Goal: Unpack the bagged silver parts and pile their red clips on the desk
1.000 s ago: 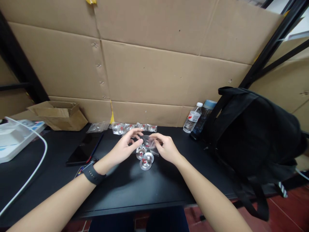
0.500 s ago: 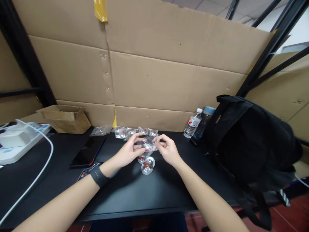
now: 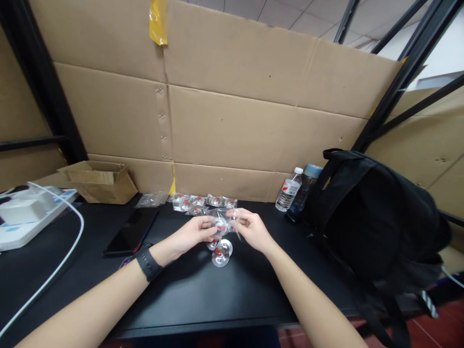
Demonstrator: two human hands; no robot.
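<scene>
Head view: nearest, on the black table (image 3: pixel 195 302) to the near side of the clear bag (image 3: pixel 218 215), loose silver discs (image 3: pixel 220 259) with red marks lie close together, some overlapping, one of them partly hidden by the bag and fingers. The bag itself sits between the two hands just above them. The left hand (image 3: pixel 194 236) is at the bag's left end, thumb and fingers closed to a narrow pinch; the right hand (image 3: pixel 253 231) pinches the film at the right end just as narrowly. A shiny disc (image 3: pixel 221 227) with a red mark shows at the middle of the bag (whether fully inside or partly behind the film, I cannot tell). To work this well, I would let the left pinch steady disc and film together, and use the right fingertips only to part or smooth the edge, since thin film probably creases and clings. Light pressure at the rim should avoid smudging the shiny face. Low wrists would suit, though a sleeve of film could snag the loose discs. Beyond the bag, bagged discs (image 3: pixel 185 203) lie in a cluster, and flat clear bags (image 3: pixel 151 199) rest farther to its left.
</scene>
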